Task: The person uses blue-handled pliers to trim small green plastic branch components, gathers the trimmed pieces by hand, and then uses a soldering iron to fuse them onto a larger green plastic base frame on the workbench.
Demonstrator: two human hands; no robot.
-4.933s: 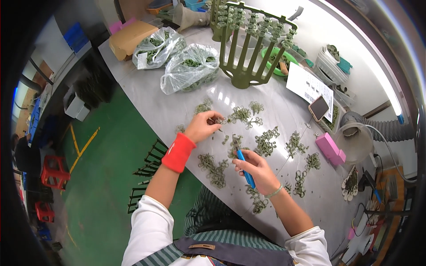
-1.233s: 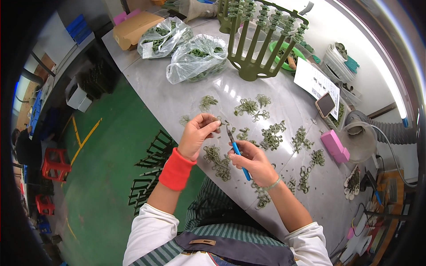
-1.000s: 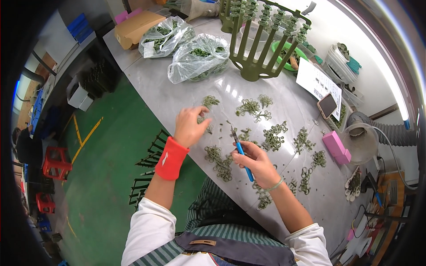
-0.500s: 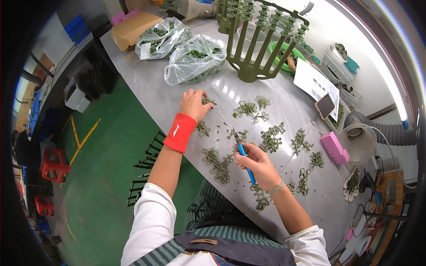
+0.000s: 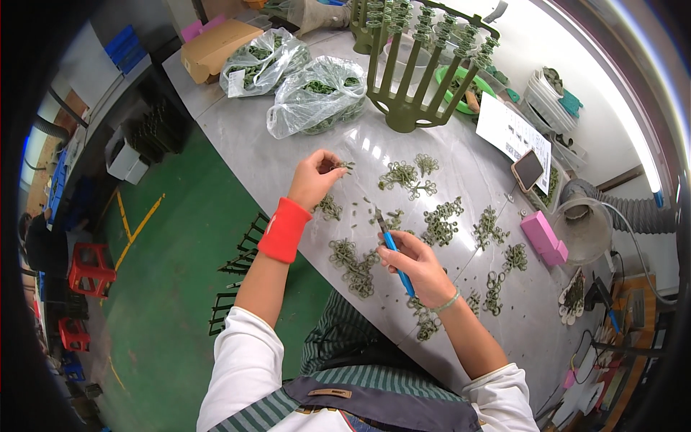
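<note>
My left hand (image 5: pixel 317 178), with a red wristband (image 5: pixel 285 230) below it, is closed in a pinch on a small green ring-shaped piece (image 5: pixel 346 166) over the left part of the table. The fingers cover most of that piece. Gripped like a pen in my right hand (image 5: pixel 419 269) is a blue-handled craft knife (image 5: pixel 398 262), its thin blade tip pointing up and away from me. Clusters of green linked rings lie around both hands: one cluster (image 5: pixel 353 268) left of the knife, another (image 5: pixel 442 222) to its right, and one (image 5: pixel 409 176) farther back.
Two clear plastic bags of green pieces (image 5: pixel 317 101) sit at the back left. Behind them is a cardboard box (image 5: pixel 216 52). An olive rack (image 5: pixel 403 119) with upright prongs holds stacked rings. A phone (image 5: pixel 527 171), a paper sheet (image 5: pixel 504 129) and a pink block (image 5: pixel 543 239) lie on the right.
My left hand has drawn slightly back toward me and rolled, its fingers curling, so the green piece now shows at the fingertips. The right hand with the knife has stayed almost still.
</note>
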